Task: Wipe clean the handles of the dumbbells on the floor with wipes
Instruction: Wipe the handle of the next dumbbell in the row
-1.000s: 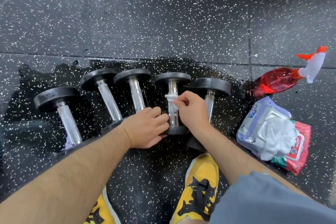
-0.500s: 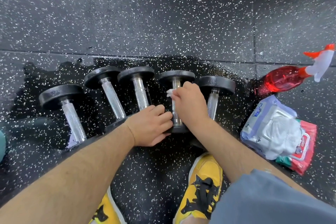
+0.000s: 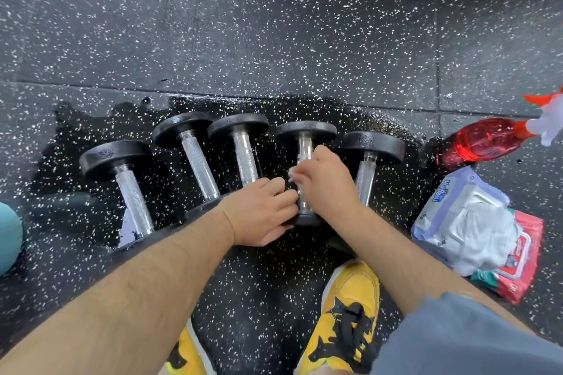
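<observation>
Several black dumbbells with knurled chrome handles lie side by side on a wet patch of the speckled floor. My right hand (image 3: 327, 183) grips a white wipe (image 3: 293, 174) wrapped round the handle of the fourth dumbbell from the left (image 3: 305, 143), about midway along it. My left hand (image 3: 262, 213) rests on that dumbbell's near black head (image 3: 304, 219), fingers curled over its edge, steadying it. The neighbouring dumbbells on the left (image 3: 245, 155) and on the right (image 3: 365, 173) lie untouched.
An open pack of wipes (image 3: 466, 222) lies on the floor at the right, over a red pack (image 3: 524, 256). A red spray bottle (image 3: 487, 140) lies behind it. My yellow shoes (image 3: 347, 313) stand near the dumbbells. A teal object (image 3: 7, 237) shows at the left edge.
My right hand slid the wipe up the handle toward the far head, then back down toward the middle. My left hand stayed on the near head.
</observation>
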Motion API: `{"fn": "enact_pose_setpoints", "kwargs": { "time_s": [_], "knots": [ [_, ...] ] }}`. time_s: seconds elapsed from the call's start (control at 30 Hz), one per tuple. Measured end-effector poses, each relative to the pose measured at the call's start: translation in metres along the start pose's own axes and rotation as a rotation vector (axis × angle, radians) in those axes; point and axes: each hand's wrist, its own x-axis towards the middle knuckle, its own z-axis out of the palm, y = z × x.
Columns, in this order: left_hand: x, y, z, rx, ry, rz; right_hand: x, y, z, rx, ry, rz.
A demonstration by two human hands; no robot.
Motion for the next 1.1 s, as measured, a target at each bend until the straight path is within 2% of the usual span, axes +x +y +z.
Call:
{"fn": "enact_pose_setpoints", "kwargs": {
  "time_s": [0.1, 0.27, 0.4, 0.5, 0.63, 0.77, 0.9, 1.1],
  "knots": [
    [-0.001, 0.0, 0.0, 0.002, -0.01, 0.0, 0.002, -0.001, -0.002, 0.063, 0.038, 0.055],
    [0.0, 0.0, 0.0, 0.013, -0.028, 0.012, -0.009, 0.003, -0.006, 0.105, -0.056, 0.038],
    [0.001, 0.0, -0.001, 0.001, -0.032, 0.004, 0.01, 0.006, -0.012, 0.136, 0.007, 0.068],
    [-0.001, 0.001, 0.0, 0.012, -0.042, 0.013, -0.009, 0.004, -0.005, 0.129, 0.008, 0.094],
    [0.001, -0.001, -0.003, 0.033, -0.06, 0.005, -0.011, 0.01, -0.004, 0.153, -0.02, 0.205],
    [0.0, 0.002, -0.002, 0.029, -0.049, 0.01, -0.007, 0.013, -0.007, 0.339, 0.03, 0.322],
    [0.001, 0.0, -0.002, 0.038, -0.066, 0.009, -0.019, 0.019, -0.011, 0.369, -0.094, 0.332],
    [0.002, 0.002, -0.003, 0.037, -0.069, 0.01, -0.013, 0.021, -0.01, 0.413, -0.076, 0.331]
  ]
}}
